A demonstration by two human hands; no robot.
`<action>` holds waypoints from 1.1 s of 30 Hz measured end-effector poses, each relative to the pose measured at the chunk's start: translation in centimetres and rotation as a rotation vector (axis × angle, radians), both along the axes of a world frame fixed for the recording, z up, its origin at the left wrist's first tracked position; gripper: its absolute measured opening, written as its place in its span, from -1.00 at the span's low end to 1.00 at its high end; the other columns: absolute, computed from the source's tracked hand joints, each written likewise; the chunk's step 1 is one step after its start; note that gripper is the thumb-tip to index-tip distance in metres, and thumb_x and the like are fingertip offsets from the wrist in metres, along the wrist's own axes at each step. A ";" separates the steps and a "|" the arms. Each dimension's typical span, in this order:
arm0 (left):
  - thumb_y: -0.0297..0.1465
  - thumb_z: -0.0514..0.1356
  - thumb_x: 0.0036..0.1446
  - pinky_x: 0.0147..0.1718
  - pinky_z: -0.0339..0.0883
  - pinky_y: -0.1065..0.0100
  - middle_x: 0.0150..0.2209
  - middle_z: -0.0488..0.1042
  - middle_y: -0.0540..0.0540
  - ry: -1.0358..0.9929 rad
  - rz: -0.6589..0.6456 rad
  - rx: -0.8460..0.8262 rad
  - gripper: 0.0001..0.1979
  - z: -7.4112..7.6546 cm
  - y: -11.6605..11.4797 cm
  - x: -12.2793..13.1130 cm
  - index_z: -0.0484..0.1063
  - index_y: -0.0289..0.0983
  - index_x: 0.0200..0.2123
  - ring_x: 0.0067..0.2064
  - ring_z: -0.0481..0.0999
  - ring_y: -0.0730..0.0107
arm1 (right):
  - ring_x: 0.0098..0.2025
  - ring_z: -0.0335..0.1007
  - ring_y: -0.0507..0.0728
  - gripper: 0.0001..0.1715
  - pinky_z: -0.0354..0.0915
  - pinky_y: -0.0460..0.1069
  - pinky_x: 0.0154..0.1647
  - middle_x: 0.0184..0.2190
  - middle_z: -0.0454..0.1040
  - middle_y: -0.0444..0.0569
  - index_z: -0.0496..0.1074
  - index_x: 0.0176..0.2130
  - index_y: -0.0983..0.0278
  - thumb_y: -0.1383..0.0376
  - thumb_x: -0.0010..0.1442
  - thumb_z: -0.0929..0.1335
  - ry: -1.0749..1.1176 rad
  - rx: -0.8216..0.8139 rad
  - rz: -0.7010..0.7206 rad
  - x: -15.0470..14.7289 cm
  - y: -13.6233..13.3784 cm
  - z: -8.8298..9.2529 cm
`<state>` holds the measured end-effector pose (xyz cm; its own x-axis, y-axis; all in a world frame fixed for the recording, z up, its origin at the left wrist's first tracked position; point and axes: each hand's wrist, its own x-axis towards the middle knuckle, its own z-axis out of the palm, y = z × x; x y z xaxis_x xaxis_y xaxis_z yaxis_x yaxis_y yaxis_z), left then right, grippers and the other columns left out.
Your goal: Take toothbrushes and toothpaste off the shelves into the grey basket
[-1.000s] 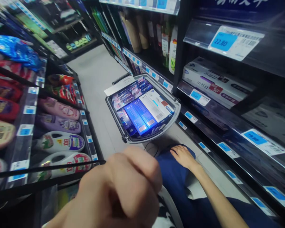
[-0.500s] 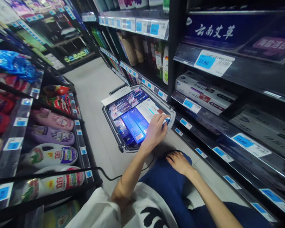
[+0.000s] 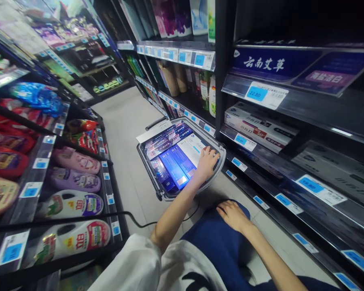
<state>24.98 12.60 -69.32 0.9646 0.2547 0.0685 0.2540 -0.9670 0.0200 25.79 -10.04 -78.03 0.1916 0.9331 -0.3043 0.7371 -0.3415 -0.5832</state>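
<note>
A grey shopping basket [image 3: 148, 165] stands on the aisle floor, packed with flat boxes. My left hand [image 3: 206, 161] reaches into it, fingers curled over the near end of a white box [image 3: 191, 146]. Dark blue boxes [image 3: 176, 166] lie beside that one in the basket. My right hand [image 3: 232, 215] rests flat on my knee in blue trousers, fingers stretched out and holding nothing.
On the right, dark shelves [image 3: 306, 105] carry white boxes [image 3: 261, 125] and blue price tags [image 3: 265, 95]. Left shelves hold detergent bottles [image 3: 73, 204] and bags. A black cable [image 3: 133, 218] crosses my left arm. The tiled aisle [image 3: 127, 117] runs on behind the basket.
My left hand went from a fist near the camera out to the basket and settled on the white box. The view tilted up slightly. My right hand stayed on the knee.
</note>
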 end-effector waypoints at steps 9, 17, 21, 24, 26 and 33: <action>-0.69 0.06 0.00 0.26 0.11 -0.13 0.15 0.37 -0.30 -0.043 -0.045 0.026 -0.43 -0.2 -0.2 -0.2 0.32 -0.32 0.12 0.32 0.15 -0.10 | 0.05 0.41 0.22 -0.43 0.17 0.11 0.15 -0.06 0.57 0.04 0.54 -0.07 0.28 0.09 0.45 0.07 0.004 0.037 0.000 0.4 0.1 -0.8; -0.68 0.03 0.02 0.25 -0.12 -0.44 0.34 0.23 -0.19 -0.101 -0.001 -0.040 -0.30 0.1 -0.5 -1.1 0.25 -0.18 0.24 0.41 0.01 -0.15 | 0.02 0.41 0.21 -0.44 0.18 0.10 0.12 -0.09 0.57 0.05 0.53 -0.12 0.28 0.11 0.46 0.07 -0.008 0.016 0.009 0.5 0.3 -0.3; -0.68 0.03 -0.03 0.22 -0.18 -0.52 0.33 0.27 -0.14 -0.118 -0.002 -0.119 -0.28 0.0 -0.5 -1.1 0.27 -0.16 0.23 0.42 0.00 -0.13 | 0.01 0.41 0.22 -0.44 0.17 0.11 0.12 -0.10 0.57 0.04 0.52 -0.13 0.28 0.11 0.46 0.07 -0.003 0.028 0.008 0.6 0.0 -0.3; -0.68 0.05 -0.09 0.24 -0.14 -0.49 0.32 0.29 -0.13 -0.197 0.025 -0.201 -0.26 0.0 -0.5 -1.0 0.28 -0.17 0.22 0.42 0.00 -0.07 | 0.01 0.42 0.22 -0.45 0.17 0.11 0.12 -0.10 0.57 0.04 0.52 -0.12 0.28 0.12 0.46 0.07 0.002 0.029 0.011 0.8 0.0 -0.3; -0.69 0.05 -0.11 0.25 -0.09 -0.44 0.30 0.30 -0.14 -0.272 0.069 -0.249 -0.25 0.0 -0.7 -0.9 0.29 -0.19 0.20 0.41 0.02 -0.01 | 0.02 0.42 0.22 -0.44 0.18 0.10 0.13 -0.10 0.57 0.05 0.52 -0.11 0.29 0.12 0.46 0.07 0.001 0.023 0.014 0.8 0.0 -0.3; -0.75 -0.01 -0.02 0.26 0.07 -0.24 0.23 0.32 -0.18 -0.296 0.106 -0.170 -0.33 -0.1 -1.7 -0.4 0.30 -0.22 0.15 0.36 0.07 0.04 | 0.06 0.42 0.24 -0.45 0.19 0.12 0.15 -0.07 0.57 0.08 0.53 -0.06 0.30 0.14 0.45 0.08 -0.013 0.021 0.012 0.9 0.0 -0.2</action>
